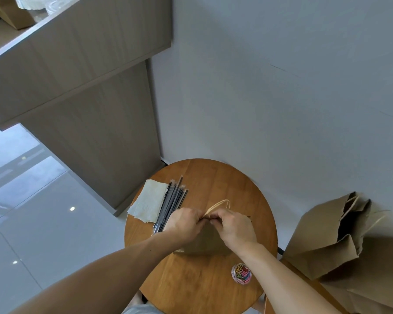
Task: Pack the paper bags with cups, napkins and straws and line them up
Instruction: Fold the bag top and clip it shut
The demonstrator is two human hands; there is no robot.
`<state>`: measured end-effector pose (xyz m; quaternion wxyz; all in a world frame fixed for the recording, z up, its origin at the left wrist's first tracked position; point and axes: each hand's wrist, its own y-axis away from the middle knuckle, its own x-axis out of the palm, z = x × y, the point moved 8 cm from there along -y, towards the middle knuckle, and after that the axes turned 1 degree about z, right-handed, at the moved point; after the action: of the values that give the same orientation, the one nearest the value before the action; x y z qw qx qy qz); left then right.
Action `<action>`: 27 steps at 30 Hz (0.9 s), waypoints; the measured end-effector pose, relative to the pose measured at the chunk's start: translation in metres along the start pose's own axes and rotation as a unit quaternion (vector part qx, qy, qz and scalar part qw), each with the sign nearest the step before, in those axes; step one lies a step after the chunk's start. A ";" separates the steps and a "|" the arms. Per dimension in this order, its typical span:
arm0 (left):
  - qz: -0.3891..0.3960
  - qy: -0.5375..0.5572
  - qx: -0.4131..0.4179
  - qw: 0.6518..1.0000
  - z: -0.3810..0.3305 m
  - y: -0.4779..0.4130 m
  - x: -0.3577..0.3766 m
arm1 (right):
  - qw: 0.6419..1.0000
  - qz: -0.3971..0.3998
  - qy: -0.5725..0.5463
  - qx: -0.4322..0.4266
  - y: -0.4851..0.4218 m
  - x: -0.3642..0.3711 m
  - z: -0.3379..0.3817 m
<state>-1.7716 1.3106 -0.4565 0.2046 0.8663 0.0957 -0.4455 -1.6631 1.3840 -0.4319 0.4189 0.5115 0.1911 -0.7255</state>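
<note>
1. The left hand [184,223] and right hand [234,227], fingers curled, pinch the top edge of a bag [204,244] at the middle of a round table [213,175]. The bag's handle [218,204] loops up behind the knuckles.
2. Straws [171,202] and napkins [149,201] lie side by side, left of the bag.
3. A tub of paper clips [241,273] sits near the table's front edge; more bags [327,236] stand off to the right.

Bare forearms [114,264], grey garment [137,310].
</note>
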 end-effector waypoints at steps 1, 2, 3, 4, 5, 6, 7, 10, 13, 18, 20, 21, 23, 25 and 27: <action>-0.001 -0.001 -0.001 1.000 0.000 0.000 -0.001 | 1.000 0.004 0.000 0.001 -0.001 0.000 0.000; -0.001 -0.003 -0.002 1.000 0.000 0.000 -0.001 | 1.000 0.005 0.001 0.000 -0.002 -0.001 0.001; -0.001 -0.006 -0.003 1.000 0.000 0.000 0.000 | 1.000 0.004 0.002 -0.004 -0.003 -0.003 0.002; -0.002 -0.009 -0.005 1.000 0.001 0.000 0.000 | 1.000 0.001 0.003 -0.009 -0.004 -0.004 0.002; -0.003 -0.011 -0.007 1.000 0.002 0.000 0.000 | 1.000 0.000 0.004 -0.014 -0.004 -0.005 0.003; -0.003 -0.012 -0.010 1.000 0.002 0.001 -0.001 | 1.000 -0.002 0.007 -0.020 -0.004 -0.006 0.004; -0.002 -0.012 -0.011 1.000 0.002 0.001 -0.001 | 1.000 -0.006 0.010 -0.027 -0.003 -0.007 0.006; 0.017 0.000 -0.022 1.000 0.002 -0.004 -0.005 | 0.994 -0.072 -0.038 -0.067 0.007 -0.018 0.010; 0.034 0.006 -0.023 0.999 0.005 -0.005 -0.008 | 0.971 -0.191 -0.090 -0.117 0.029 -0.037 0.001; 0.053 0.042 -0.038 0.997 0.032 0.013 -0.002 | 0.975 -0.179 -0.127 0.037 0.045 -0.027 -0.060; 0.031 0.035 -0.048 0.998 0.046 0.022 -0.003 | 0.975 -0.120 -0.157 0.106 0.046 -0.008 -0.078; 0.021 0.036 -0.058 0.997 0.053 0.026 -0.003 | 0.970 -0.092 -0.181 0.131 0.047 0.002 -0.084; 0.016 0.052 -0.078 0.995 0.065 0.034 -0.001 | 0.949 -0.043 -0.266 0.166 0.048 0.019 -0.089; 0.022 0.057 -0.088 0.994 0.071 0.039 0.001 | 0.924 -0.022 -0.331 0.188 0.048 0.030 -0.089; 0.022 0.060 -0.100 0.993 0.073 0.041 -0.001 | 0.916 -0.048 -0.348 0.192 0.045 0.027 -0.087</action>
<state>-1.8120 1.2416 -0.4823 0.2939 0.8688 0.1324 -0.3758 -1.5792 1.4082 -0.4847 0.3168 0.2877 -0.0855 -0.8998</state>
